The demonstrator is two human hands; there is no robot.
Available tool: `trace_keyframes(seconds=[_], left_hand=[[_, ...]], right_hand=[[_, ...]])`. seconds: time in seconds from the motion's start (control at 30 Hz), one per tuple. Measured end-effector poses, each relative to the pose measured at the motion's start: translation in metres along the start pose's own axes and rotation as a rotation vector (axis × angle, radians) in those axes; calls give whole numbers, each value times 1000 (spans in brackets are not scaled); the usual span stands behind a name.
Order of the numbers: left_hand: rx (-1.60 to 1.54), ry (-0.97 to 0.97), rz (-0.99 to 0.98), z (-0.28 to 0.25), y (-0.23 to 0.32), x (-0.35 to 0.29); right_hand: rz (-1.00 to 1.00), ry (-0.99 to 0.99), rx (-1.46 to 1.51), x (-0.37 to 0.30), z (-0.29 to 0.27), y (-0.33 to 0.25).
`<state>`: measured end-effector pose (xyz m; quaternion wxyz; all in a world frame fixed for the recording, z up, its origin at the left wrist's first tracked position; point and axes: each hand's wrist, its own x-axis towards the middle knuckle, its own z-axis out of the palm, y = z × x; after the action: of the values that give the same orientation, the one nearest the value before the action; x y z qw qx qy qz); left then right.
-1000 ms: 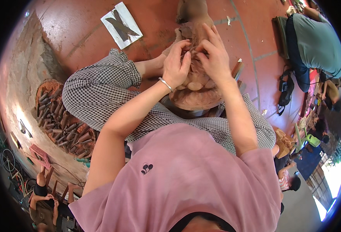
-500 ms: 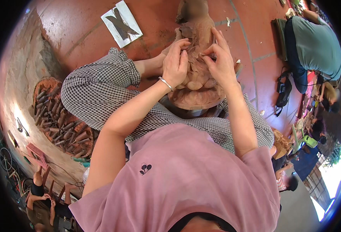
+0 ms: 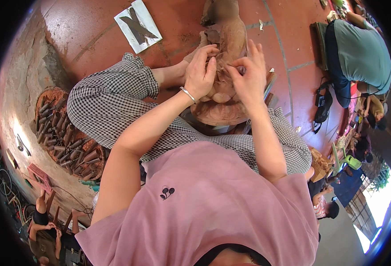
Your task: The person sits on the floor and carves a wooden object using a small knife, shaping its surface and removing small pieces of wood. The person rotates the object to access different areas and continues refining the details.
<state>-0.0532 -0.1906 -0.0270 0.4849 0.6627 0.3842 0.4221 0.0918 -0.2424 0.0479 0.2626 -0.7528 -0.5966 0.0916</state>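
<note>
A reddish-brown wooden carving [image 3: 234, 37] with rounded, lobed relief stands on the floor between my legs. Against its left side lies my left hand [image 3: 200, 73], wearing a silver bangle, with fingers curved round the wood and the thumb pointing up. On the opposite side is my right hand [image 3: 248, 75], thumb and forefinger pinched close to the carved surface and the other fingers raised. A small dark spot shows by the pinch; what it holds is too small to make out. Both hands hide part of the carving's middle.
On my left, a round tray [image 3: 73, 168] holds many carving chisels [image 3: 64, 133]. A white board [image 3: 150, 43] with two crossed dark flat strips [image 3: 138, 29] lies ahead on red tiles. A black bag [image 3: 323, 104] and a bent-over person [image 3: 364, 57] are to the right.
My right hand has shifted slightly left and towards me over the carving, its wrist turned and its outer fingers lifted off the wood. The left hand stays nearly in place.
</note>
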Motion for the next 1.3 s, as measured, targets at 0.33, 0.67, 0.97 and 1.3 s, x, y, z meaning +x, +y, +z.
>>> trace_keyframes(seconds=[0.33,0.67,0.97,1.3], left_hand=[[-76,48,-49,3,-5,-5],[-83,18,-40,4,-8,-4],[-69,-13,-39,1,0,-1],[-81,-9,-83,0,2,0]], right_hand=[[-48,-4,-201,16,18,-19],[-132,-6,-350,31,30,-17],[343,-220,575,5,-31,45],[-308,-384,356,56,-17,50]])
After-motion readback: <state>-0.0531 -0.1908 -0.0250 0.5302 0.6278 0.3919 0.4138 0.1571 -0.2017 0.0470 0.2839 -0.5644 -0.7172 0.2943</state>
